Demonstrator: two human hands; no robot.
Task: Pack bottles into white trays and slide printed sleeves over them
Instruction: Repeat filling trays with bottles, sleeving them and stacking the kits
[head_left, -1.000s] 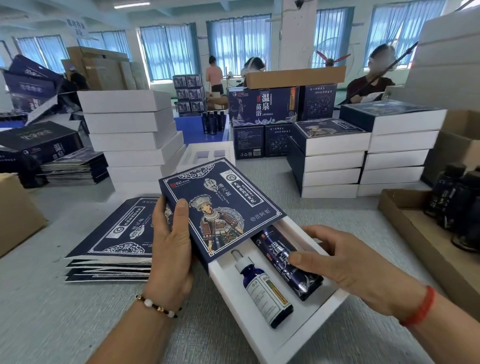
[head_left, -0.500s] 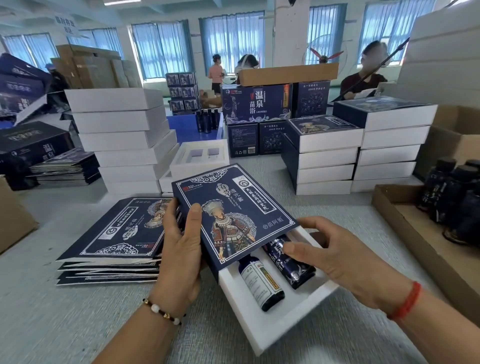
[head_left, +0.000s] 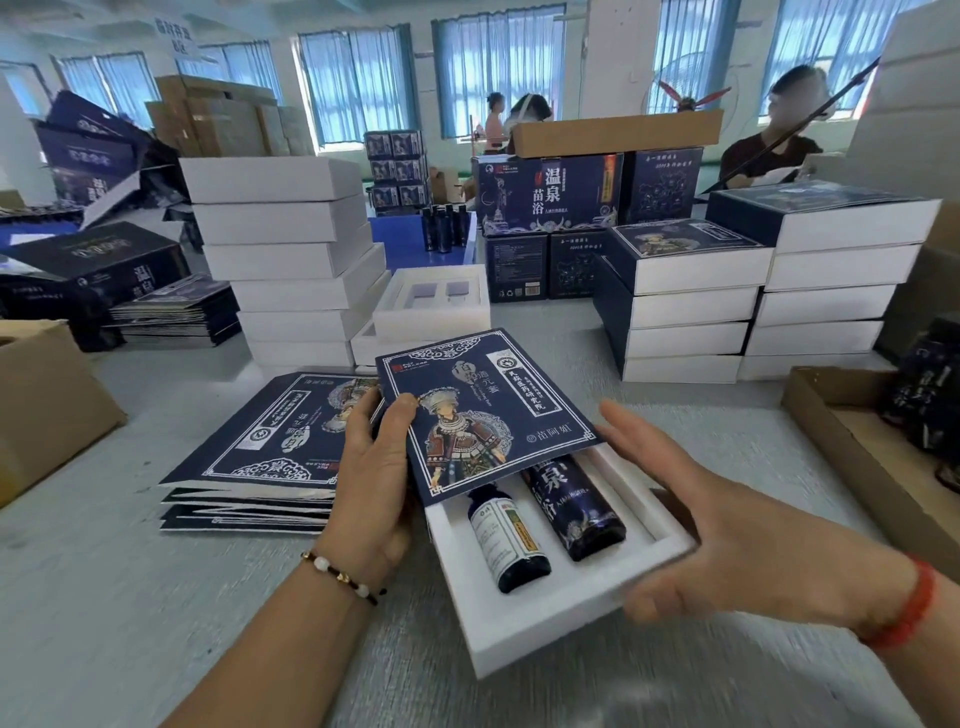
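A white foam tray (head_left: 545, 623) lies on the grey table and holds two bottles side by side. One is a dropper bottle with a white label (head_left: 511, 540), the other a dark blue printed bottle (head_left: 576, 504). A navy printed sleeve (head_left: 483, 410) covers the tray's far half and hides the bottle tops. My left hand (head_left: 374, 467) grips the sleeve's left edge, thumb on its printed face. My right hand (head_left: 727, 535) lies along the tray's right side with straight fingers, thumb at the tray's near corner.
A stack of flat sleeves (head_left: 260, 447) lies just left of my left hand. Behind stand an empty white tray (head_left: 431, 306), a stack of white boxes (head_left: 291, 260) and sleeved boxes (head_left: 685, 312). A cardboard tray (head_left: 857, 452) with dark bottles is at the right.
The sleeve has slid further over the tray, covering more of both bottles. My right hand left the dark blue bottle and now lies along the tray's right side.
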